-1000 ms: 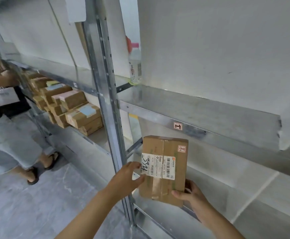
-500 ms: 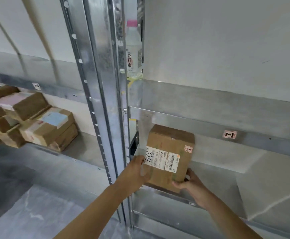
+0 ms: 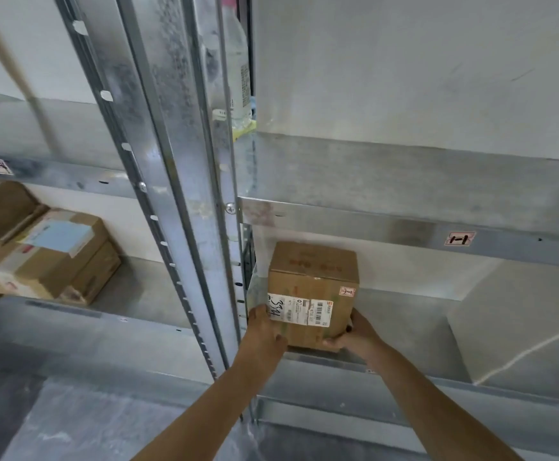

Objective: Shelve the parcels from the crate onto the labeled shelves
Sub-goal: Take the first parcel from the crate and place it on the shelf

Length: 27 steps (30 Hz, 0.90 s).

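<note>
Brown parcel (image 3: 313,294), white barcode label (image 3: 299,313), both hands gripping

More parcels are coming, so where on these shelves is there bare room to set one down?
Right bay: bare shelf between the parcel and the pale block further right. Left bay: a bare strip between the stacked boxes and the upright post. Crowded: far left, and beside the post, where left hand and right hand grip the parcel.
</note>
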Motion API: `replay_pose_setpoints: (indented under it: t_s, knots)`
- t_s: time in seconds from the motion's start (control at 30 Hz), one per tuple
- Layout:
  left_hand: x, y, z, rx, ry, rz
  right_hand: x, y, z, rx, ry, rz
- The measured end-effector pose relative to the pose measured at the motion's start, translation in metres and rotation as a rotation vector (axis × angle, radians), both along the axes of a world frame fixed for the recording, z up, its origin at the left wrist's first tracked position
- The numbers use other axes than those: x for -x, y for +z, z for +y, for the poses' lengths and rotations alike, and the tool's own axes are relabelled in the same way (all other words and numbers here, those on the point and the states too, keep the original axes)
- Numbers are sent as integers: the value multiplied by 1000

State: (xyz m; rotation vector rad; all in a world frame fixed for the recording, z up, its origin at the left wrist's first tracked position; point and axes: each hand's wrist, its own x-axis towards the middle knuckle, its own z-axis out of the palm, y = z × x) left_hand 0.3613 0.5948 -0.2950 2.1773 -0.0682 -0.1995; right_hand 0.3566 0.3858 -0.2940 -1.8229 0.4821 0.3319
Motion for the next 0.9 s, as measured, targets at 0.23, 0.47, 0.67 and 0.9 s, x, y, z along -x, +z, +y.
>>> replay_pose_setpoints:
  t_s: [0.23, 0.47, 0.67, 0.9]
  knots:
    - [-6, -3, -1, -115, -16, 27, 1, -17, -3, 52, 41, -34]
    - [4, -1, -2, -164, 1, 43, 12, -25, -6, 72, 120, -45]
    - [19, -4, 7, -320, -76, 182, 32, -24, -14, 227, 150, 64]
    - [29, 27, -24, -555, -255, -71, 66, 6, -40, 459, 193, -31]
